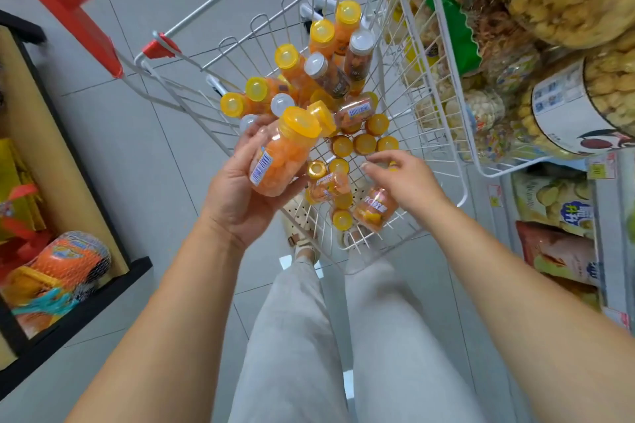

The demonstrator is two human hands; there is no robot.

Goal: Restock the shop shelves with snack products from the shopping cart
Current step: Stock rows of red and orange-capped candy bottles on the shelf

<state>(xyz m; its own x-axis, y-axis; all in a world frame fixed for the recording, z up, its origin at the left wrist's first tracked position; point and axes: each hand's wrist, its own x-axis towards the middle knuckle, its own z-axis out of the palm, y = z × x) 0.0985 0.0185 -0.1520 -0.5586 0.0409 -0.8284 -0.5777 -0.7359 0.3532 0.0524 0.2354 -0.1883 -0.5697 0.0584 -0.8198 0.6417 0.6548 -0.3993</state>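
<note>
We are taking jars from the cart [439,148]: our left hand [237,192] has its fingers wrapped round one jar [278,158] above it, and our right hand [405,178], fingers apart, should grab a second jar [374,208] inside it.

We see a white wire cart [443,161] standing on the grey tiled floor [144,154]. On its mesh bottom sit orange-filled jars [364,143] with yellow lids, some upright, some tipped over, and white-capped bottles [326,74] lean among them at the far end. To the right, a shelf [613,233] carries snack bags [556,251]. To the left, a black-framed shelf [86,299] bears a netted orange pack [65,261].
</note>
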